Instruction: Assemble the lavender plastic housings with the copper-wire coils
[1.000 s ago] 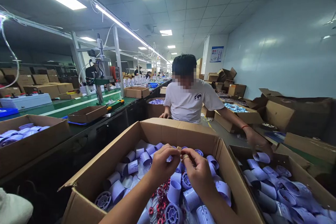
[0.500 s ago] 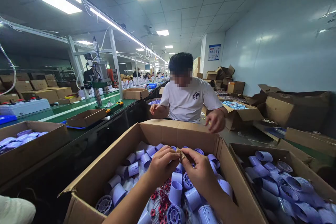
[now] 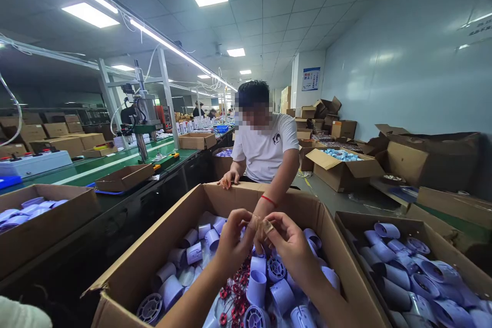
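Observation:
My left hand (image 3: 233, 242) and my right hand (image 3: 292, 246) meet over an open cardboard box (image 3: 161, 238). Together they pinch a small tan piece (image 3: 265, 226) between the fingertips. The box below holds several pale purple plastic cups (image 3: 257, 287), round vented caps (image 3: 277, 268) and small red copper coils (image 3: 235, 297). A co-worker in a white T-shirt (image 3: 265, 151) sits across the box, one hand (image 3: 228, 180) on its far rim and the other arm with a red wrist string (image 3: 268, 199) reaching down into it just behind my fingers.
A second box of purple cups (image 3: 418, 271) stands at my right, a third (image 3: 36, 215) at my left. A green conveyor line (image 3: 96, 166) with a press machine (image 3: 144, 113) runs along the left. More cardboard boxes (image 3: 346, 166) crowd the right wall.
My hands have risen slightly, still working the tan piece. The co-worker drew one arm back from the right-hand box and now reaches into the box in front of me.

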{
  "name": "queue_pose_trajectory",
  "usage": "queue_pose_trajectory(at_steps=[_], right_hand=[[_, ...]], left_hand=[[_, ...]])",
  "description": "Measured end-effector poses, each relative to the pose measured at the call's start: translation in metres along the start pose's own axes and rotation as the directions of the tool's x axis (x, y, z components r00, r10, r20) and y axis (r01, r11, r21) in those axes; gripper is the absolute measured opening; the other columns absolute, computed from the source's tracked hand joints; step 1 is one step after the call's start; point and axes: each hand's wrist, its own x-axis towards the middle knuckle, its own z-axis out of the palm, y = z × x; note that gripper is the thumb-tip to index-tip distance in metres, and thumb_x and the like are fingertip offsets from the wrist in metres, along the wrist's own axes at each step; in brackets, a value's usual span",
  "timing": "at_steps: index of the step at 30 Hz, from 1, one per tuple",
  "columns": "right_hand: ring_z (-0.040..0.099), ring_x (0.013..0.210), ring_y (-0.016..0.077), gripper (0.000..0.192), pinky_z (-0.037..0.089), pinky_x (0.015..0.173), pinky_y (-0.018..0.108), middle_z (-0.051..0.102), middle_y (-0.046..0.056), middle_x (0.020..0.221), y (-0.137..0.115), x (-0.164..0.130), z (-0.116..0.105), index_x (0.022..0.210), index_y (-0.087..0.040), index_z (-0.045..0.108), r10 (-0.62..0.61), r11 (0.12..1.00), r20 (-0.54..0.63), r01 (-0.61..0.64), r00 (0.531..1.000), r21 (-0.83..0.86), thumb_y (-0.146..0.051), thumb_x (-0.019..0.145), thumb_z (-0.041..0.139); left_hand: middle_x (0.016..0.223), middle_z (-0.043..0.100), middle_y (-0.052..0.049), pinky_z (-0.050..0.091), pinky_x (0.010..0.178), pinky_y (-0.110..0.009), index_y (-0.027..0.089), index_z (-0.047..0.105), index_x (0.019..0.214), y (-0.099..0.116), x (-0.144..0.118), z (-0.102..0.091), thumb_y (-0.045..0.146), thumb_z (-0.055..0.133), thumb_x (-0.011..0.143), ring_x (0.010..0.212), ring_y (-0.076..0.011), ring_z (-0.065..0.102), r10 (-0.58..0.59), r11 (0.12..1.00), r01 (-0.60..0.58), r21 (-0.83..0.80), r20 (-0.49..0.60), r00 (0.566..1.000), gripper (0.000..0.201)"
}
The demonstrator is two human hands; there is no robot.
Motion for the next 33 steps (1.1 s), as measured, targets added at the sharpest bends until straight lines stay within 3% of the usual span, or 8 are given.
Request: queue_pose_trajectory(at_steps=[4,8,14,17,21,25,30,33], right_hand=[[0.059,0.059,0.0164,0.039,0.048,0.055,0.026,0.064,0.002,0.067,0.004,0.001,0.001,0.081,-0.019,0.058,0.020,0.999,-0.038,-0.022,0.999,-0.034,-0.058,0.074,0.063],[0.059,0.057,0.0170,0.037,0.047,0.054,0.026,0.063,0.002,0.063,0.006,0.000,0.003,0.073,-0.020,0.058,-0.032,0.986,-0.058,0.022,0.998,-0.168,-0.057,0.076,0.062],[0.061,0.060,0.0169,0.032,0.049,0.055,0.025,0.069,0.005,0.071,0.003,-0.005,0.003,0.087,-0.017,0.069,-0.071,0.972,-0.001,0.069,0.998,-0.225,-0.048,0.080,0.060],[0.061,0.059,0.0170,0.033,0.050,0.057,0.026,0.070,0.005,0.071,-0.002,-0.006,0.004,0.087,-0.017,0.070,-0.078,0.969,-0.027,0.069,0.997,-0.236,-0.046,0.081,0.057],[0.061,0.056,0.0180,0.034,0.049,0.052,0.026,0.070,0.006,0.067,-0.007,-0.008,0.005,0.085,-0.016,0.072,-0.113,0.956,-0.072,0.088,0.991,-0.281,-0.045,0.081,0.054],[0.063,0.058,0.0194,0.031,0.050,0.054,0.027,0.073,0.008,0.072,-0.007,-0.007,0.004,0.083,-0.017,0.072,-0.179,0.923,-0.102,0.132,0.979,-0.361,-0.040,0.082,0.052],[0.064,0.060,0.0191,0.028,0.049,0.056,0.027,0.072,0.007,0.070,-0.005,-0.008,0.006,0.080,-0.018,0.071,-0.247,0.857,-0.099,0.170,0.964,-0.486,-0.031,0.083,0.047],[0.062,0.056,0.0177,0.026,0.047,0.054,0.025,0.071,0.005,0.066,-0.004,-0.007,0.006,0.074,-0.018,0.070,-0.243,0.844,-0.116,0.150,0.963,-0.515,-0.029,0.081,0.047]], left_hand=[[0.073,0.060,-0.001,0.046,0.058,-0.024,0.017,0.059,0.087,0.004,0.005,0.005,0.058,0.067,0.073,0.063,-0.0124,0.055,-0.290,0.937,0.316,-0.147,0.173,0.941,0.043],[0.056,0.053,0.003,0.040,0.052,-0.021,0.016,0.053,0.065,0.005,0.007,0.008,0.061,0.068,0.069,0.053,-0.0094,0.049,-0.369,0.910,0.393,-0.132,0.176,0.913,0.047],[0.055,0.050,0.005,0.036,0.050,-0.021,0.017,0.048,0.064,0.003,0.012,0.004,0.065,0.062,0.072,0.049,-0.0079,0.043,-0.341,0.933,0.342,-0.113,0.032,0.940,0.050],[0.054,0.048,0.005,0.033,0.047,-0.020,0.018,0.047,0.063,0.002,0.009,0.003,0.061,0.057,0.078,0.049,-0.0081,0.040,-0.238,0.969,0.238,0.059,-0.001,0.971,0.047],[0.063,0.055,0.000,0.040,0.054,-0.021,0.017,0.052,0.068,0.003,0.002,0.007,0.041,0.050,0.088,0.057,-0.0104,0.047,-0.020,0.939,0.004,0.344,0.044,0.999,0.032],[0.079,0.063,-0.004,0.047,0.059,-0.023,0.018,0.048,0.070,0.001,-0.002,0.009,0.030,0.047,0.090,0.066,-0.0117,0.055,0.103,0.907,-0.141,0.396,0.118,0.988,0.023],[0.082,0.065,-0.004,0.046,0.056,-0.020,0.020,0.042,0.067,-0.002,-0.004,0.007,0.026,0.048,0.088,0.065,-0.0104,0.056,0.119,0.901,-0.180,0.395,0.175,0.977,0.023],[0.081,0.064,-0.003,0.047,0.055,-0.019,0.020,0.041,0.068,0.001,-0.004,0.008,0.029,0.050,0.087,0.064,-0.0098,0.055,0.054,0.936,-0.108,0.336,0.166,0.985,0.023]])
